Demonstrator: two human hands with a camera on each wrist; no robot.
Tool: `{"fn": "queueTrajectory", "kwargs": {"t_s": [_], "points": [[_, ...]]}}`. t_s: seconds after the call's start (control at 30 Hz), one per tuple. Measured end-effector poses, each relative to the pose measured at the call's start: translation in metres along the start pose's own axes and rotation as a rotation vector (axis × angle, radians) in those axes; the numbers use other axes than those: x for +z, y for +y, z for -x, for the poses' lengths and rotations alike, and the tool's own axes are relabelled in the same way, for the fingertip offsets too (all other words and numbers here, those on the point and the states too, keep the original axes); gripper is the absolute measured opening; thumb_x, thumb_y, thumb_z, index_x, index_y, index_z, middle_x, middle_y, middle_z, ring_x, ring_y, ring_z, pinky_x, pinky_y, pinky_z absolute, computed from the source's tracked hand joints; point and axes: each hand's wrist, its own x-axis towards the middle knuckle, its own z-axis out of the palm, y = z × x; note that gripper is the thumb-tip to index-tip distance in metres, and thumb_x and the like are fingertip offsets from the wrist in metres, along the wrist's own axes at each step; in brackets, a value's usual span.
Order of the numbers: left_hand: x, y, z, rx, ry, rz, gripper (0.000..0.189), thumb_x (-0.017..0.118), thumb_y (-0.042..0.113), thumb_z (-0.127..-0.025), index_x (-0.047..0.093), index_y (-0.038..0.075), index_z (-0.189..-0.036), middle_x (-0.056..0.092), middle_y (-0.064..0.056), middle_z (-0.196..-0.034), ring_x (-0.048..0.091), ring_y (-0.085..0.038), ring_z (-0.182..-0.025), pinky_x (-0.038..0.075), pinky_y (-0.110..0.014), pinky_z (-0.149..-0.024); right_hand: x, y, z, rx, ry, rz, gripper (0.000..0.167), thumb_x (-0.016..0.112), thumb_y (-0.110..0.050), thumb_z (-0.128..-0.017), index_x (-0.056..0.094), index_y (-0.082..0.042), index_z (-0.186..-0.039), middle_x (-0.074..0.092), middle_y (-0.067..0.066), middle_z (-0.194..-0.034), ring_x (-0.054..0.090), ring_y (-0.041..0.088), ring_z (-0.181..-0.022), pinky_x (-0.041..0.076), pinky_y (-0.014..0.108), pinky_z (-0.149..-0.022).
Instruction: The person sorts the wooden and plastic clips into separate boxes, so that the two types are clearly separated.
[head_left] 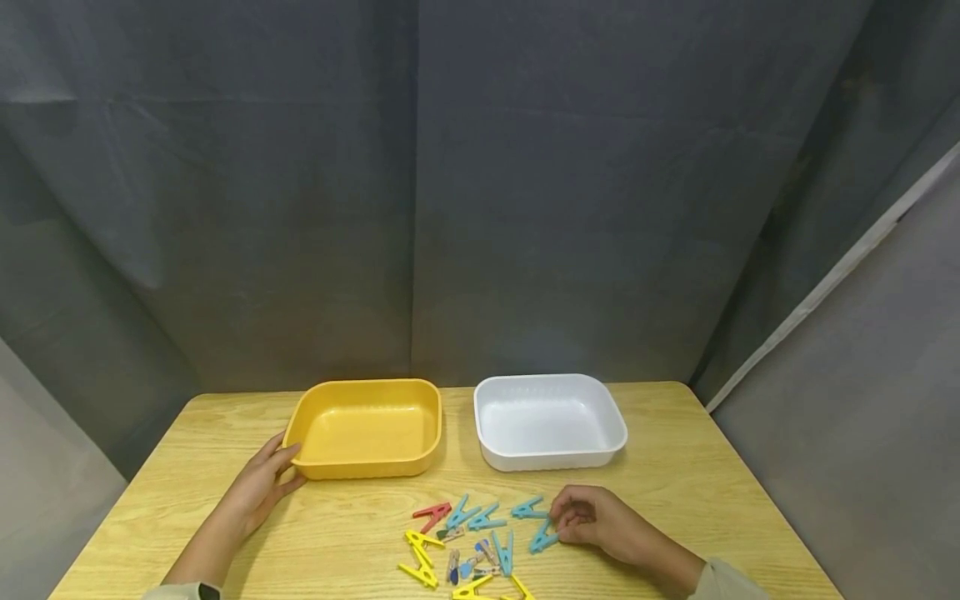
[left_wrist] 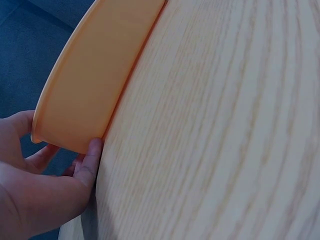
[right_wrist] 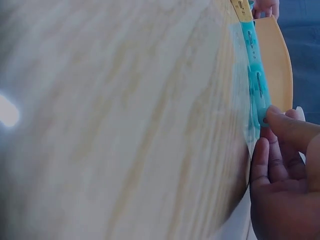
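At the near left corner of the yellow tray (head_left: 360, 469), my left hand (head_left: 258, 487) grips the rim and side wall. The left wrist view shows its fingers on both sides of the orange-looking wall (left_wrist: 95, 75). My right hand (head_left: 600, 523) pinches the end of a blue clothespin (head_left: 543, 537) on the table, thumb against it in the right wrist view. Another blue clothespin (head_left: 528, 508) lies just beside these fingertips. More blue clothespins (head_left: 486, 518), a red clothespin (head_left: 433, 513) and yellow clothespins (head_left: 420, 570) are scattered to the left.
A white tray (head_left: 555, 461) stands to the right of the yellow one at the back of the wooden table (head_left: 720, 492). Small wooden clips (head_left: 453, 567) with blue decorations lie among the clothespins. Grey curtains (head_left: 570, 208) hang behind the table.
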Motion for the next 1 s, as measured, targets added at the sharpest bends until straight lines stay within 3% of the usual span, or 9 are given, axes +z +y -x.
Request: {"fn": "queueTrajectory", "kwargs": {"t_s": [0.37, 1.0], "points": [[0.0, 0.001, 0.001, 0.004, -0.002, -0.008, 0.071, 0.044, 0.036, -0.113, 0.005, 0.011, -0.166, 0.009, -0.019, -0.17, 0.014, -0.041, -0.156, 0.032, -0.057, -0.123, 0.003, 0.002, 0.0, -0.048, -0.004, -0.063, 0.013, 0.076, -0.006, -0.092, 0.069, 0.002, -0.1, 0.07, 0.021, -0.107, 0.069, 0.017, -0.093, 0.062, 0.025, -0.081], [0.001, 0.003, 0.002, -0.003, 0.005, -0.008, 0.069, 0.043, 0.034, -0.113, 0.006, 0.011, -0.166, 0.008, -0.019, -0.17, 0.013, -0.04, -0.157, 0.034, -0.055, -0.123, 0.014, -0.007, -0.015, -0.07, 0.035, -0.119, 0.016, 0.075, -0.004, -0.093, 0.067, 0.003, -0.105, 0.068, 0.026, -0.111, 0.07, 0.017, -0.097, 0.063, 0.027, -0.085]]}}
